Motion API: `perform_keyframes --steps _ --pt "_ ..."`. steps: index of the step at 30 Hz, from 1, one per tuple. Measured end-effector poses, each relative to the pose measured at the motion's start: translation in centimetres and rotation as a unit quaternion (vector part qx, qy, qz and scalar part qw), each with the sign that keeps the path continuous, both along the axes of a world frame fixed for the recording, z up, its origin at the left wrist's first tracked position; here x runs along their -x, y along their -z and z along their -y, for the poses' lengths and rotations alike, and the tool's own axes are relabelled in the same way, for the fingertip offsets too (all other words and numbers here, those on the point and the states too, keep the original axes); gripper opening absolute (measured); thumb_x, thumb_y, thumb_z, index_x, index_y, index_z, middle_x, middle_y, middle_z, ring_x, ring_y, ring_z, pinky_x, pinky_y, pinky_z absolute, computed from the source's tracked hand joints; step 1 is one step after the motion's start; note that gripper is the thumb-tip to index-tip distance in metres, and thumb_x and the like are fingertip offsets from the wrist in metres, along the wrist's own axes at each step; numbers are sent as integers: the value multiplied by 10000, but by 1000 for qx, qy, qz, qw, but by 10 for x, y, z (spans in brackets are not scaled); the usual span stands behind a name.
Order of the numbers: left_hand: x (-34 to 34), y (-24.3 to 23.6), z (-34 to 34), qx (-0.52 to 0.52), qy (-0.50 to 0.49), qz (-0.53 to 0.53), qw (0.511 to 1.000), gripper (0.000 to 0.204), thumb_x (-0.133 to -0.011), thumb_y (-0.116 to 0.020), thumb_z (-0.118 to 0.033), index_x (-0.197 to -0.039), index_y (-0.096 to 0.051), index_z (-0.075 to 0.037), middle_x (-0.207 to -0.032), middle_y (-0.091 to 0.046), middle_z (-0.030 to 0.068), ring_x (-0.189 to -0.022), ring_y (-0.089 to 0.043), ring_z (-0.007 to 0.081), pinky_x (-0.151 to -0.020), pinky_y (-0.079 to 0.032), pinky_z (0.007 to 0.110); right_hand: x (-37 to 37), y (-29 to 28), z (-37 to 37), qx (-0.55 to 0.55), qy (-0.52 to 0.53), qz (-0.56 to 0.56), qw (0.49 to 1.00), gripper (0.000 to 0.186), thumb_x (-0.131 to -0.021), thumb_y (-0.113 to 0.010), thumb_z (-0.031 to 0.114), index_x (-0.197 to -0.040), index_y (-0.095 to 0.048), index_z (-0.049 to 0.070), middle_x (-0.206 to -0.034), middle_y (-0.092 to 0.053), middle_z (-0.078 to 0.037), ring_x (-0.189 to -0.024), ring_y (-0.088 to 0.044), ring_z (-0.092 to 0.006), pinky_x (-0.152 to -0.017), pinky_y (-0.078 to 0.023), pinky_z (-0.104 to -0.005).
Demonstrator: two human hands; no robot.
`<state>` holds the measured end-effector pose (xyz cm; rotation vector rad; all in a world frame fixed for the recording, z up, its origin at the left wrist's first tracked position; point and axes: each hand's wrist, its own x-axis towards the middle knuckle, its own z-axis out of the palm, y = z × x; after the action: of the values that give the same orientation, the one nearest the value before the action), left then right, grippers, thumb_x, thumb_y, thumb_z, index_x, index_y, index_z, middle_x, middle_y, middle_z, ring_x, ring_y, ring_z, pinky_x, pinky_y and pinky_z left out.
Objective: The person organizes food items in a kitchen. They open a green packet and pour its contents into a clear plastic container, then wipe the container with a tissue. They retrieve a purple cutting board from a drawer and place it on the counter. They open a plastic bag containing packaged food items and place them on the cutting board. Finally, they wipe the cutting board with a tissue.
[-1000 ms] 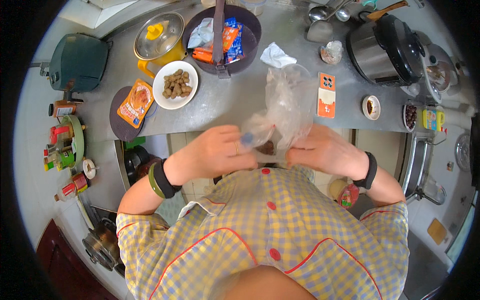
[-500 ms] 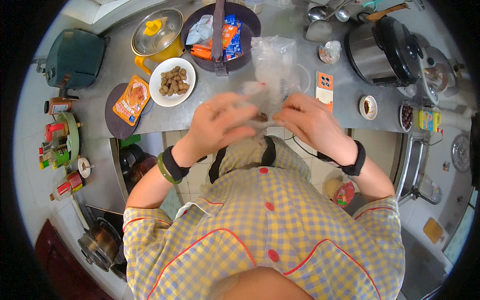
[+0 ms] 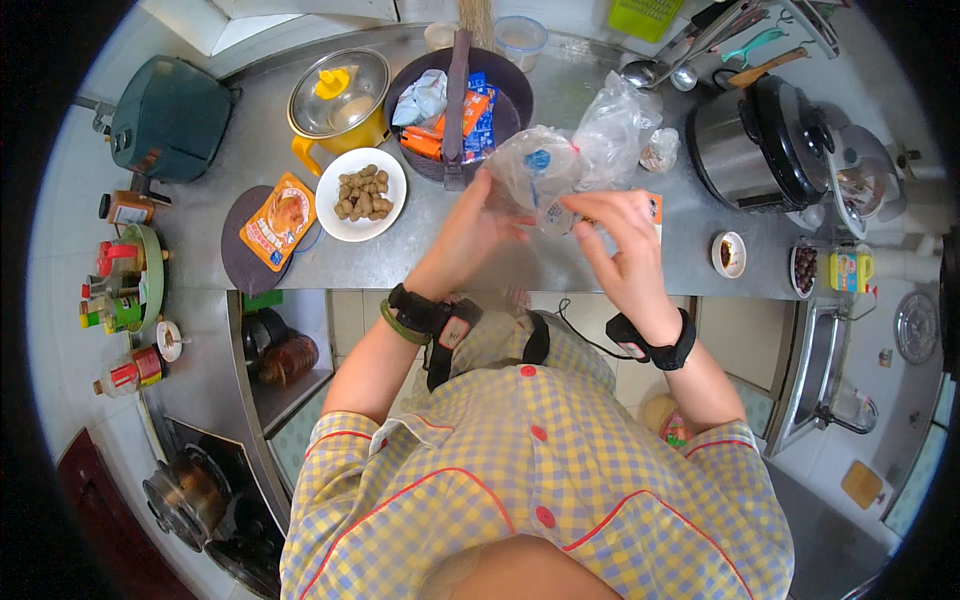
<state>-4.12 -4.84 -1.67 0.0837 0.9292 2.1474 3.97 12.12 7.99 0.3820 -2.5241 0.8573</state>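
— Gripping the clear plastic bag [image 3: 525, 172], are we?
— Yes, our left hand [image 3: 460, 235] and right hand [image 3: 632, 235] both hold it, above the steel counter [image 3: 385, 265] near the dark basket [image 3: 525, 110].
— And around us?
— We have a sink [image 3: 815, 350] rightward, pale floor tiles [image 3: 347, 322] below.

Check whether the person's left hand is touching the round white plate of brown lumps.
Apart: the head view shows bare grey metal countertop between the left hand and the right rim of the plate.
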Motion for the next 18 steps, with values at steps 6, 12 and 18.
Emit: perform_keyframes --steps 6,12,18 --pt "18 -7 -1 47 34 -101 993 458 -965 -355 -423 -1202 -470 -47 -1083 -596 77 -847 -625 200 -693 -496 324 17 10 -10 30 -2 24 999 302 -739 -475 -120 -975 -623 -4 -909 -633 -128 -799 -594 -259 -712 -458 -311" --pt "23 -10 -14 150 37 -192 969 375 -962 -416 -359 -1110 -491 -23 -1008 -583 71 -814 -627 182 -638 -498 280 42 60 -22 158 82 249 952 233 -841 -492 71 -1034 -593 -13 -966 -635 -178 -885 -617 -306 -773 -480 -372" --pt "24 -22 -23 251 103 -281 921 403 -878 -561 -361 -1046 -541 4 -843 -620 77 -719 -635 147 -570 -489 246 44 103 -23 603 65 357 711 377 -978 -350 351 -1158 -544 82 -1017 -622 -50 -851 -600 -160 -670 -472 -278"
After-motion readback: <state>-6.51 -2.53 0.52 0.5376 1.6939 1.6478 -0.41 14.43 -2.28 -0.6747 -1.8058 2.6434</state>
